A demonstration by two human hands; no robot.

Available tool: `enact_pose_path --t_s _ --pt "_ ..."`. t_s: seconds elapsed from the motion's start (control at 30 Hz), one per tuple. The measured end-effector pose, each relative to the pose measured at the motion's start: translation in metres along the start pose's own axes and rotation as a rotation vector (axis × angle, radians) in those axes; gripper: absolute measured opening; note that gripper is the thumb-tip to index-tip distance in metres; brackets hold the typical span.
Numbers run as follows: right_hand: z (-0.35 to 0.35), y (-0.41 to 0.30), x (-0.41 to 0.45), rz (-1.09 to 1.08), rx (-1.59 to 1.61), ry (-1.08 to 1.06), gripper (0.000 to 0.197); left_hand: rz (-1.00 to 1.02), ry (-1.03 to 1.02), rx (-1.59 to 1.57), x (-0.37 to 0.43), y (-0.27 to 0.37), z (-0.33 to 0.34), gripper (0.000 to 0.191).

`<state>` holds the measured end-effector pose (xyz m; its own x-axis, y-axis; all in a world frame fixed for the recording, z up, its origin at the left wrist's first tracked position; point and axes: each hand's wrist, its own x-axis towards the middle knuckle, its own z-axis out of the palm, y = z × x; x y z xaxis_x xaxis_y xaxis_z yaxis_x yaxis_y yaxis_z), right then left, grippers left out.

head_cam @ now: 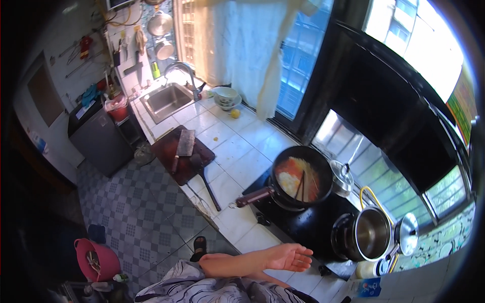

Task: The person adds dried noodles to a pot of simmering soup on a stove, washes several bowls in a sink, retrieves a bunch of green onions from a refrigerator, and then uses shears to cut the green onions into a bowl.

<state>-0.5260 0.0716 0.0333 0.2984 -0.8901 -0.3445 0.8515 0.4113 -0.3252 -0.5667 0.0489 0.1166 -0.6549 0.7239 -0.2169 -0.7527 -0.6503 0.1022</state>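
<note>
My left hand [291,258] is held palm up with loosely curled fingers, holding nothing, before the black gas stove [303,227]. My right forearm passes under the left one; its hand is mostly hidden, with only a strip of skin showing beyond. On the far burner stands a black wok [278,159] with a wooden handle [255,197]; it holds noodles, reddish food, whitish food and dark chopsticks [300,185]. A steel pot [372,233] sits on the near burner. A cleaver [186,143] and a black spatula [207,187] lie on the dark cutting board [161,146].
Pot lids [341,176] lean beside the stove, near a lidded jar [369,269]. Stacked bowls [226,95] and a small yellow item [235,113] are near the steel sink [168,100]. A pink bin [99,261] stands on the floor. The range hood [394,102] hangs above.
</note>
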Motion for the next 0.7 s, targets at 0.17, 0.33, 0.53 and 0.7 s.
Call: enact_pose_path --t_s 0.17,0.33,0.53,0.7 --pt "0.054 -0.032 0.101 0.234 -0.207 -0.116 0.036 0.131 0.125 0.094 -0.11 0.029 -0.009 0.023" --pt "0.051 -0.058 0.25 0.082 -0.577 -0.45 0.037 0.254 0.064 0.046 -0.249 0.081 -0.046 0.022" --pt "0.155 -0.103 0.359 0.129 -0.573 -0.603 0.03 0.377 0.081 0.082 -0.369 0.131 -0.077 0.022" --pt "0.163 -0.2 0.382 -0.058 -0.68 -0.451 0.026 0.457 0.086 0.142 -0.447 0.172 -0.096 0.021"
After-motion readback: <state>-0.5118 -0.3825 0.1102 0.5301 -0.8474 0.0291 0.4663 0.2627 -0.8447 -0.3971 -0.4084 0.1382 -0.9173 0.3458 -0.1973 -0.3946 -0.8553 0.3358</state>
